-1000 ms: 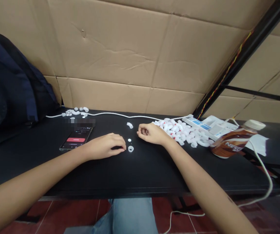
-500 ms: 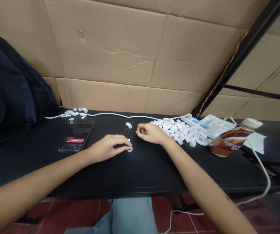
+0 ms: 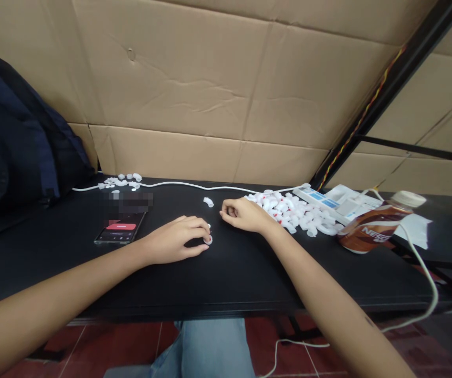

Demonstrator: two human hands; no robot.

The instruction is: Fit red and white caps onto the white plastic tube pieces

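My left hand [image 3: 180, 239] rests on the black table, thumb and fingertips closed around a small white plastic ring [image 3: 209, 240] with a bit of red in it. Another white bit shows just above the ring, partly covered by the fingers. To the right, my right hand [image 3: 243, 215] lies with its fingers curled in, and I see nothing in them. Its wrist is beside a pile of white curved plastic pieces [image 3: 294, 210], some with red spots. A single white curved piece [image 3: 208, 201] lies beyond the hands.
A phone [image 3: 119, 228] lies left of my left hand, with a small group of white pieces [image 3: 121, 182] behind it. A white cable [image 3: 194, 186] runs along the cardboard wall. A brown Nescafe bottle [image 3: 379, 223] and papers are at right, a dark backpack [image 3: 21, 131] at left.
My left fingers have shifted over the ring and closed on it; a red bit now shows there. My right hand has stayed in place.
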